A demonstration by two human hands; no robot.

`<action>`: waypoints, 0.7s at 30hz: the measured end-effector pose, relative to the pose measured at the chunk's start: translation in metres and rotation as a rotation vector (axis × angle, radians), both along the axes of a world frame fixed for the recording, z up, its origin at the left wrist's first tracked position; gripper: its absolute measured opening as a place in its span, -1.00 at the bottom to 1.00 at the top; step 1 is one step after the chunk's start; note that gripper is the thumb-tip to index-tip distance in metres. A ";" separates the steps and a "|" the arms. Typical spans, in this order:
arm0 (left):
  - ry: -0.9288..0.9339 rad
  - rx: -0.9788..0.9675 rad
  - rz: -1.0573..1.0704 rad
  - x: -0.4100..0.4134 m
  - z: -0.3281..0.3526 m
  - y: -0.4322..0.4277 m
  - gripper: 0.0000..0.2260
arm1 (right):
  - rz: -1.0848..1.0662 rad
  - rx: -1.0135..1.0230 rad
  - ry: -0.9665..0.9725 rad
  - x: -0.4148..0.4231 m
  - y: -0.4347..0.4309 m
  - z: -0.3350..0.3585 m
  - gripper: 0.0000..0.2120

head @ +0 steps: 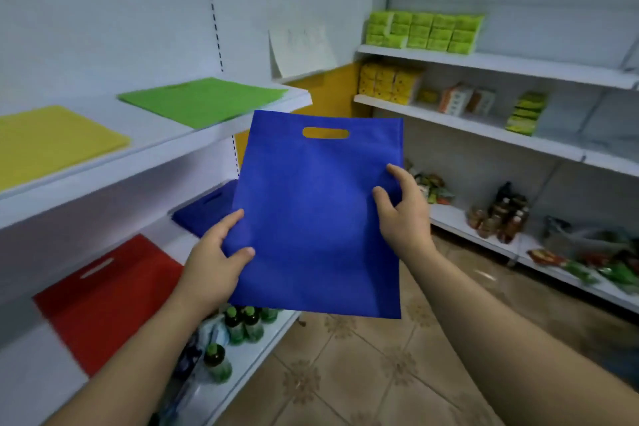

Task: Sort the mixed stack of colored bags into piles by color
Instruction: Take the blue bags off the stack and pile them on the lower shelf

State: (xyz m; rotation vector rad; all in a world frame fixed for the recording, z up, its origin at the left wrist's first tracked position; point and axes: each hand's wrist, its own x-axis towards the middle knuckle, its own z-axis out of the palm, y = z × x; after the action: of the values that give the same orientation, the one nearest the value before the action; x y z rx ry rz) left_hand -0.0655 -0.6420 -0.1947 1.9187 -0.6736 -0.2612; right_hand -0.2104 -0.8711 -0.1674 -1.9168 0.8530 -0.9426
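Forearms are stretched forward, and one blue bag (318, 218) is held up flat between both hands.
The bag's left edge is pinched by the left hand (214, 263), thumb on the front face, while its right edge is gripped by the right hand (404, 214); the handle slot is kept above both grips. A sorting step is judged to be in hand, with this bag bound for the blue pile (204, 214), which lies just beyond the left grip, partly hidden by the bag. The red pile (103, 297) is set left of that grip, and the yellow pile (52, 142) and green pile (200, 100) higher up. Next, the bag should be swung left, laid flat on the blue pile, and released.
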 end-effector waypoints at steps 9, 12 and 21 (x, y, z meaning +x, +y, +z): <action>0.098 0.080 -0.082 0.053 -0.055 -0.098 -0.50 | -0.088 0.060 0.188 0.040 -0.082 -0.059 -0.55; 0.185 0.087 -0.070 0.085 -0.073 -0.117 -0.50 | -0.071 0.085 0.263 0.076 -0.105 -0.074 -0.55; 0.298 0.145 0.095 0.156 -0.108 -0.132 -0.48 | 0.113 0.086 0.392 0.189 -0.143 -0.102 -0.55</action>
State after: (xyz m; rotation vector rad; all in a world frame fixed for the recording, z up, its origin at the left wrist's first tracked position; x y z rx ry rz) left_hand 0.0902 -0.7740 -0.3024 1.9892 -0.3726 -0.5367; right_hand -0.0210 -1.0146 -0.2697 -2.0833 0.9764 -0.4597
